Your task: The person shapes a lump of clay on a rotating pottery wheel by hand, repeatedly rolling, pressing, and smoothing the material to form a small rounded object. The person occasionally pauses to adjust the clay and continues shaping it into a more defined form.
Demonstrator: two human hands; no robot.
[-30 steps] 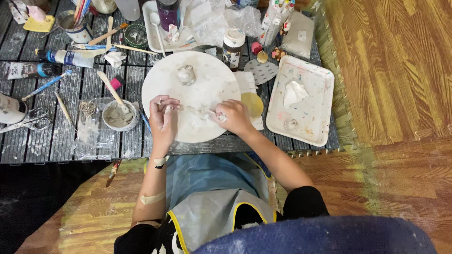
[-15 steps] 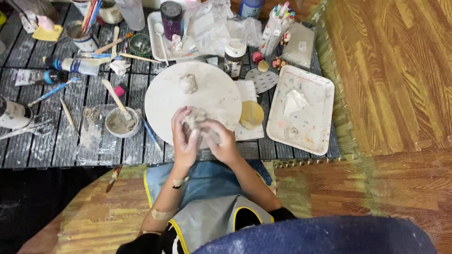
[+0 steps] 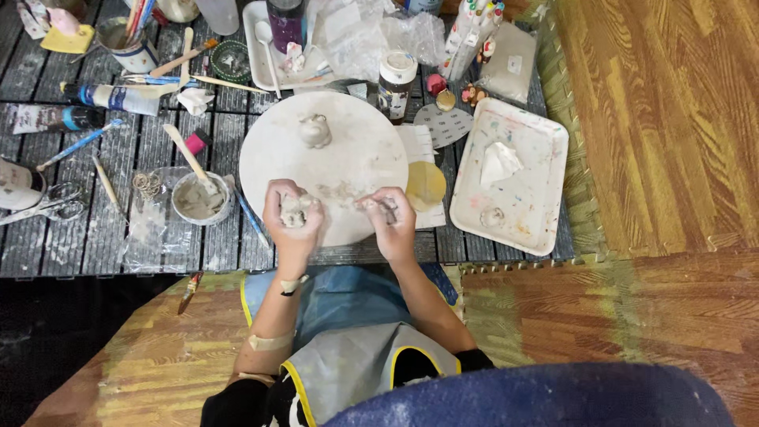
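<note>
Here a lump of grey clay (image 3: 294, 212) sits cupped in the left hand (image 3: 291, 221), whose fingers curl up around it in a loose grip, palm turned upward, seemingly so the soft mass keeps its form while being worked. The right hand (image 3: 389, 221) is closed on a smaller clay piece (image 3: 381, 209), pinched between thumb and fingertips just beside the left. Both hands hover over the near edge of the round white board (image 3: 332, 150), probably so crumbs fall onto it rather than onto the lap. Farther back on the board stands a small clay figure (image 3: 315, 130), well apart from the hands, out of the way of their motion. Left of the board a bowl of slip (image 3: 198, 199) with a wooden stick (image 3: 186, 154) lies within reach; to the right a white tray (image 3: 545, 142) crowds the worktop (image 3: 79, 237) edge. Open room remains mainly on the board's middle.
</note>
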